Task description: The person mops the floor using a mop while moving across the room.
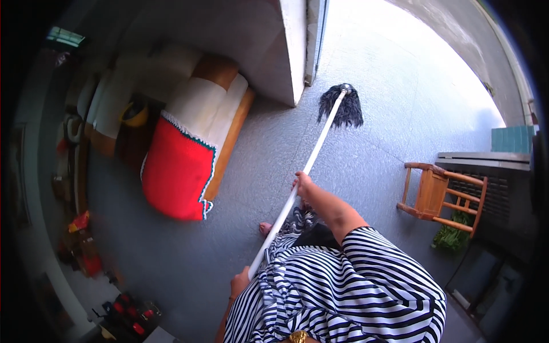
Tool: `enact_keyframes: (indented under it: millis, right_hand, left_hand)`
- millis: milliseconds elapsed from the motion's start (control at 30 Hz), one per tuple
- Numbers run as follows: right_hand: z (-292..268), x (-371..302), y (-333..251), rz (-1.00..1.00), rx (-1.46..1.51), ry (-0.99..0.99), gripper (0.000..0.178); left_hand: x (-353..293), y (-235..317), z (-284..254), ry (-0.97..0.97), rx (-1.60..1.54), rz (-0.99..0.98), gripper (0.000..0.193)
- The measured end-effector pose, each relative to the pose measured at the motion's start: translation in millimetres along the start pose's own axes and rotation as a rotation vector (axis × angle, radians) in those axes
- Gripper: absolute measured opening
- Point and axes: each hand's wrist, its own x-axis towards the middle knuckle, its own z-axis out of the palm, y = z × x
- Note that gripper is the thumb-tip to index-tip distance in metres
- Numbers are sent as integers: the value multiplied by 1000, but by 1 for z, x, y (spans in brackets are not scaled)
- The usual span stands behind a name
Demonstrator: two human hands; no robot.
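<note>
A mop with a long white handle (318, 146) slants across the view, from beside my body out to the far floor. Its dark string head (341, 107) lies spread on the grey floor, just right of the wall's corner. Midway along the handle, my right hand (302, 182) is wrapped round it. Lower down, near the handle's end by my hip, my left hand (240, 282) grips it too. The striped clothing on my body lies close to the lower part of the handle.
To the left stands a bench (201, 117) with a red cloth (180, 171) over its end. A wooden chair (431, 191) is at the right, beside green leaves (452, 233). A wall corner (294, 57) juts in near the mop head. Shoes (128, 314) lie lower left.
</note>
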Motion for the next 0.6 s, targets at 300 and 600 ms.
enact_keyframes:
  millis: [300,600]
  right_hand:
    - [-19,-9,-64,-133,88,-33,15]
    - [-18,-49,-71,-253,61,156,17]
  left_hand:
    - [57,5,52,334,57,325,24]
    - [70,-10,82,550,26,466,12]
